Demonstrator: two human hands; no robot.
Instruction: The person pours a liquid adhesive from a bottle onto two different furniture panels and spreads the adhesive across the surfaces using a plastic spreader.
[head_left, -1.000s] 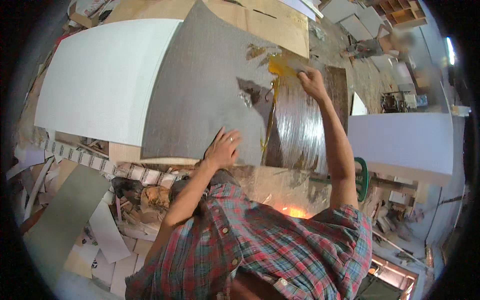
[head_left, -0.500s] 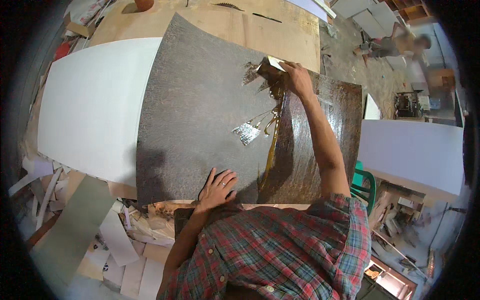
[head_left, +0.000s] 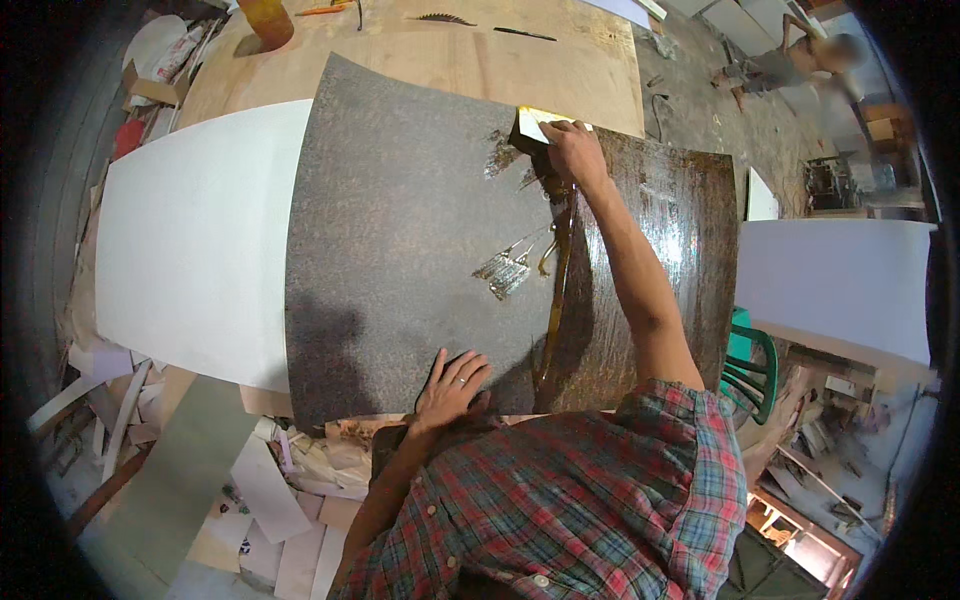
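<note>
A large grey-brown sheet [head_left: 400,240] lies on the wooden workbench [head_left: 470,60]. Its right part is dark and glossy with wet glue [head_left: 650,260]; a brown ridge of glue runs down its middle. My right hand [head_left: 572,150] is stretched to the sheet's far edge and grips a pale flat spreader [head_left: 535,122] pressed on the sheet. My left hand [head_left: 452,385] lies flat with fingers spread on the sheet's near edge. A small patch of shiny glue streaks [head_left: 505,268] sits left of the ridge.
A white board [head_left: 190,240] lies under the sheet on the left, another white panel [head_left: 830,280] at the right. An orange container [head_left: 268,20] stands at the bench's far end. A green chair [head_left: 750,365] is at my right. Scraps litter the floor [head_left: 200,480]. A blurred person [head_left: 800,60] is far off.
My right hand has swept the spreader from the glossy strip up to the sheet's far edge. The view has tilted down, so more of the sheet and my left hand show.
</note>
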